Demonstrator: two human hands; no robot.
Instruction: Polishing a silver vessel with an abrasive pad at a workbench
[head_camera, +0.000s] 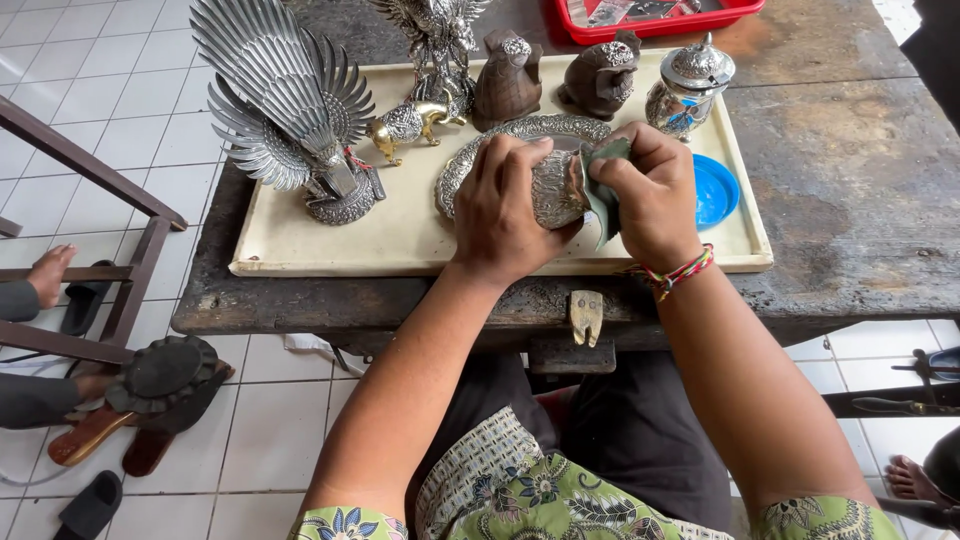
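Silver ornament (553, 190) gripped in left hand (505, 215), right hand (650, 195) fingers pinching green cloth (603, 190) against it

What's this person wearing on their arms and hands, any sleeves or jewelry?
Both forearms are bare, with no gloves or rings visible. Short sleeves in a green floral print show at the picture's bottom edge. The right hand has a braided wristband of red, yellow and green threads; the left hand wears nothing.

No labels, signs or screens show anywhere. At the far edge of the table (860, 180), a red tray (745, 10) holds a few small flat packets (612, 10), too cropped to describe.
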